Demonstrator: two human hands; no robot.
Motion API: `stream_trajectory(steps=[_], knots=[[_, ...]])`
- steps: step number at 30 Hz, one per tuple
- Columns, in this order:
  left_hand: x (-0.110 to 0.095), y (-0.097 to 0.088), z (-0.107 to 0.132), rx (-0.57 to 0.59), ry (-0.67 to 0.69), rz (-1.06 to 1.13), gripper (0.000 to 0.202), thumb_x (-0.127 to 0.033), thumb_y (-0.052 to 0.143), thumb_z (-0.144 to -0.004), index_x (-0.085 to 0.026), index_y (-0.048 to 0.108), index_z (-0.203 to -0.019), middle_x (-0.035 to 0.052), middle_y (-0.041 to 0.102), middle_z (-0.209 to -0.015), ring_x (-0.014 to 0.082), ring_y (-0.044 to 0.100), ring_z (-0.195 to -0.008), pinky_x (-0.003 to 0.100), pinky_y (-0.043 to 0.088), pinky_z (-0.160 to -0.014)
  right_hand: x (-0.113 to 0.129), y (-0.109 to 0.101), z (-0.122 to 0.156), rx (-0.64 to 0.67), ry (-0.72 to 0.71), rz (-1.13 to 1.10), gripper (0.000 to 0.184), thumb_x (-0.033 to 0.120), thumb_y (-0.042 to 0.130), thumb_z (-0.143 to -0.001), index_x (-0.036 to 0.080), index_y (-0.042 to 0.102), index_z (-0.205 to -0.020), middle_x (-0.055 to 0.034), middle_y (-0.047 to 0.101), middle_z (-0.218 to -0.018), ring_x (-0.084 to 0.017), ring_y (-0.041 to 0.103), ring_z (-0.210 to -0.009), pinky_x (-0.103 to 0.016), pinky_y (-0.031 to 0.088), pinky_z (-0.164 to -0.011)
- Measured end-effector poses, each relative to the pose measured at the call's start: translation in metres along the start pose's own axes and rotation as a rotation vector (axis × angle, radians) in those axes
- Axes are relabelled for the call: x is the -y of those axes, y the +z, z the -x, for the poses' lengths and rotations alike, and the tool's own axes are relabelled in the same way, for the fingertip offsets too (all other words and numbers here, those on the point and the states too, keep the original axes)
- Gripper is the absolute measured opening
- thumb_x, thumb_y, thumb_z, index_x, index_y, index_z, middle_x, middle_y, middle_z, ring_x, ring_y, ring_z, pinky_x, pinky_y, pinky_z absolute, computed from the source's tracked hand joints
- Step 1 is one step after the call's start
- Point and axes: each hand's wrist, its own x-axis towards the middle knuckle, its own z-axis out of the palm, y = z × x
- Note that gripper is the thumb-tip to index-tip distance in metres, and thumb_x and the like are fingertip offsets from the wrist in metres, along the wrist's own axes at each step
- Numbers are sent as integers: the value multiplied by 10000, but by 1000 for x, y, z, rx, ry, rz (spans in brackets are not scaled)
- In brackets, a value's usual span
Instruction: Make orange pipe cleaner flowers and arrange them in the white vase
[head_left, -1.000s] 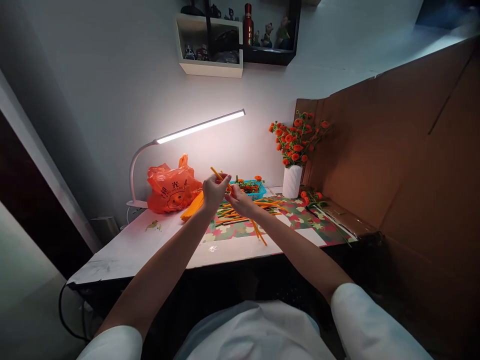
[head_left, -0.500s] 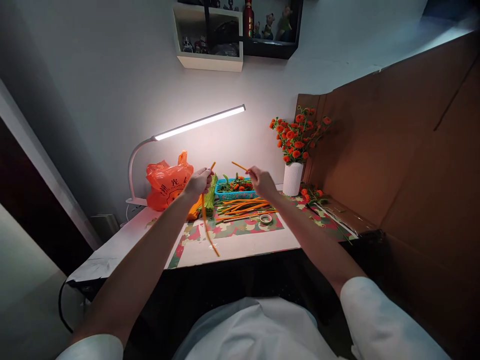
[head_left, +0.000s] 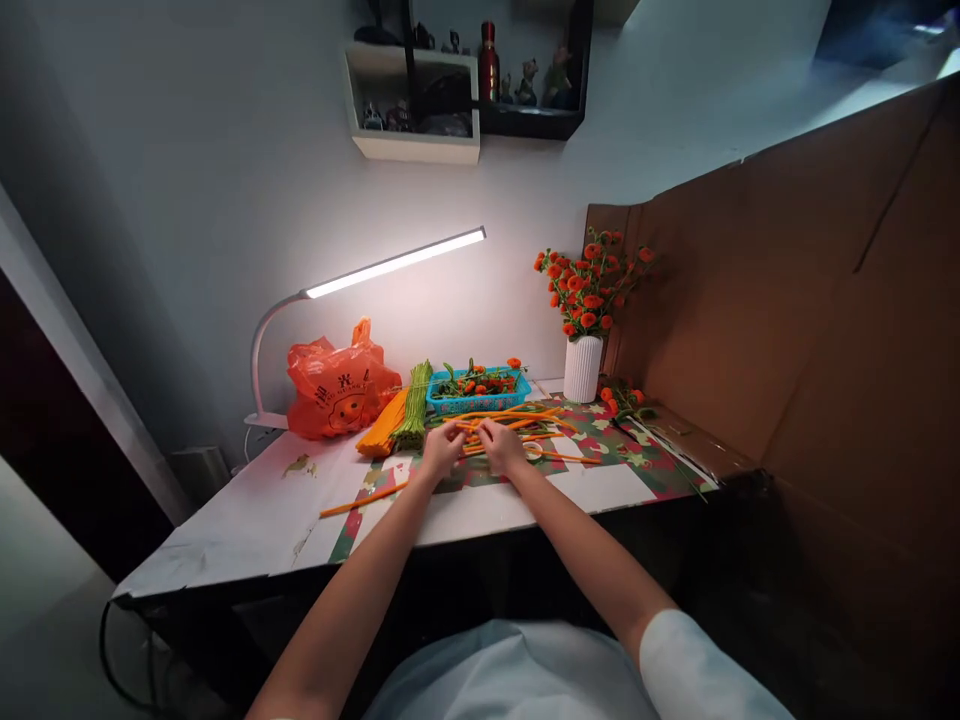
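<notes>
Both forearms (head_left: 375, 570) reach up from the lower frame, converging near the center, where the left hand (head_left: 442, 449) and right hand (head_left: 501, 447) sit just beside each other, fingers (head_left: 455, 432) bent into pinches.

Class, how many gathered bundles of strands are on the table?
2: the orange bundle beside the red plastic bag, and the green bundle left of the blue basket. More could be hidden behind the bag.

Left hand (head_left: 444, 450), right hand (head_left: 501, 447) now lower
</notes>
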Motion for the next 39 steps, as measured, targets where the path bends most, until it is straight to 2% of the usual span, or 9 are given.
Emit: stream_trajectory(steps=[4, 7, 12, 25, 31, 36, 39], knots=[[-1, -6, 3, 10, -86, 152, 319, -400, 680, -647, -146, 688, -840, 55, 699, -772, 115, 541, -486, 223, 426, -430, -9, -7, 5, 23, -28, -61, 238, 344, 411, -913, 245, 594, -799, 2, 576, -669, -169, 494, -616, -249, 258, -577], [-3, -6, 6, 30, -59, 178, 388, -497, 726, -597, -148, 687, -763, 52, 698, -751, 98, 519, -457, 224, 429, -428, -9, -11, 8, 57, -42, -74, 229, 329, 421, -896, 235, 601, -790, 4, 583, -678, -165, 502, -631, -241, 274, -582], [-5, -7, 10, 21, 12, 169, 446, -588, 677, -636, -151, 692, -728, 48, 677, -665, 120, 541, -510, 228, 430, -469, -7, -12, 12, 54, -63, -81, 237, 301, 423, -873, 219, 569, -705, 9, 553, -639, -156, 484, -632, -239, 288, -601], [-13, -12, 15, 6, 4, 136, 433, -584, 667, -639, -159, 657, -717, 7, 600, -599, 110, 486, -498, 234, 407, -489, -12, -11, 12, 80, -50, -161, 236, 321, 442, -815, 204, 543, -636, 13, 536, -621, -139, 474, -620, -237, 325, -598], [-7, -10, 17, 35, 103, 25, 338, -518, 603, -721, -181, 623, -708, -1, 572, -594, 128, 505, -547, 234, 396, -529, -16, -7, 8, 124, 66, -394, 350, 474, 425, -820, 201, 538, -634, 21, 479, -576, -133, 457, -592, -225, 331, -559], [-10, -10, 21, 31, 217, -106, 272, -461, 567, -773, -198, 606, -715, 7, 575, -647, 136, 489, -585, 246, 399, -578, -15, -9, 8, 186, 12, -435, 459, 552, 462, -804, 197, 405, -519, 42, 365, -529, -99, 349, -526, -226, 272, -527], [-14, -12, 23, 39, 264, -146, 240, -426, 559, -791, -204, 595, -707, 13, 581, -665, 144, 495, -616, 251, 407, -607, -10, -13, 9, 221, 30, -452, 493, 579, 496, -777, 198, 360, -497, 54, 299, -521, -87, 291, -514, -230, 238, -518]])
